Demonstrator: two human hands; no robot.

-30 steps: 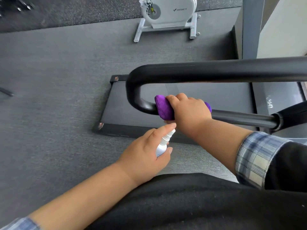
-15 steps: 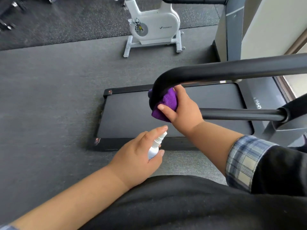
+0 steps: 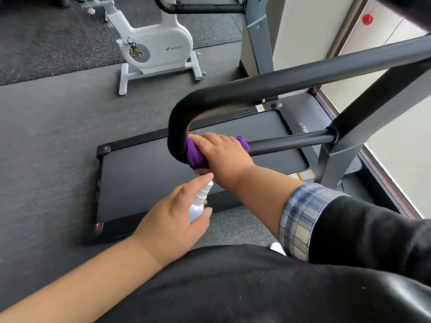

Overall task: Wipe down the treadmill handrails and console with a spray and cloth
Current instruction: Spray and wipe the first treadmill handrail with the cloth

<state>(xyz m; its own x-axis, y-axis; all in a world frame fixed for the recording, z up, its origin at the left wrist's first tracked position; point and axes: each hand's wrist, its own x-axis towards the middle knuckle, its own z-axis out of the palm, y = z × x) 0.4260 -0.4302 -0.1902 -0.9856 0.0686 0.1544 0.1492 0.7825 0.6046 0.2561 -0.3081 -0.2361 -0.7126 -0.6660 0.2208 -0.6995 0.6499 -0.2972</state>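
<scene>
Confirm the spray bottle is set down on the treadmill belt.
No: the left hand holds the bottle in the air, forefinger on its nozzle.

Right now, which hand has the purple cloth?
The right hand, pressing the purple cloth against the handrail bend; the left hand holds the spray bottle.

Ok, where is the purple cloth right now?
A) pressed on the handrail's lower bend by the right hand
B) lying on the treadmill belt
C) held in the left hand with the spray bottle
A: the right hand presses the purple cloth onto the handrail at its lower bend, while the left hand holds only the spray bottle.
</scene>
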